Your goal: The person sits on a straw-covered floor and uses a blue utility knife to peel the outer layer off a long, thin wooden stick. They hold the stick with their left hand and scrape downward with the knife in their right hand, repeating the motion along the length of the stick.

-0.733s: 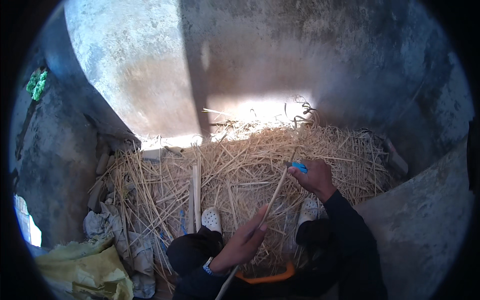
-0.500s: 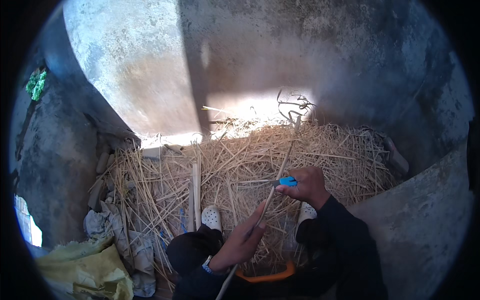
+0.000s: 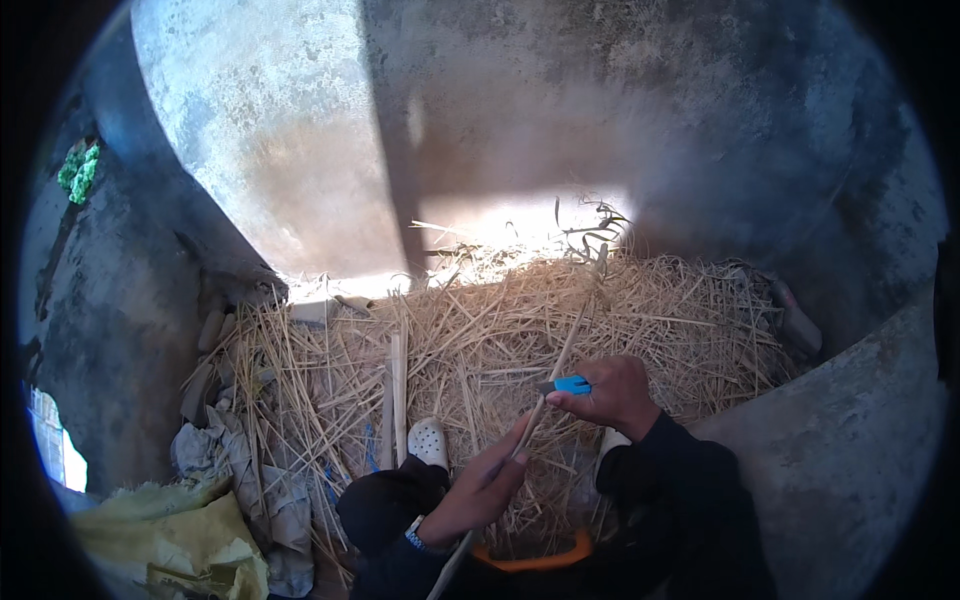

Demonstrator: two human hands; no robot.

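A long thin cane stalk [image 3: 570, 348] slants from the lower edge up toward the far wall, with curled dry leaves [image 3: 598, 235] at its far tip. My left hand [image 3: 482, 492] is wrapped round the stalk below its middle. In my right hand [image 3: 618, 392] is a small knife with a blue handle [image 3: 571, 385], gripped in a fist with the thumb beside the stalk. Its short dark blade [image 3: 546, 388] lies against the stalk, just beyond my left hand. Part of the blue handle is hidden by my fingers.
Stripped straw-like shavings [image 3: 500, 330] cover the floor up to a concrete wall [image 3: 520, 110]. Crumpled grey cloth [image 3: 285, 500] and a yellow sack [image 3: 170, 535] lie at the left. An orange curved object [image 3: 540, 560] sits between my feet, which wear white clogs [image 3: 428, 443].
My right hand and the knife have moved slightly down along the stalk, toward my left hand. My left hand keeps its hold; the view has shifted a little.
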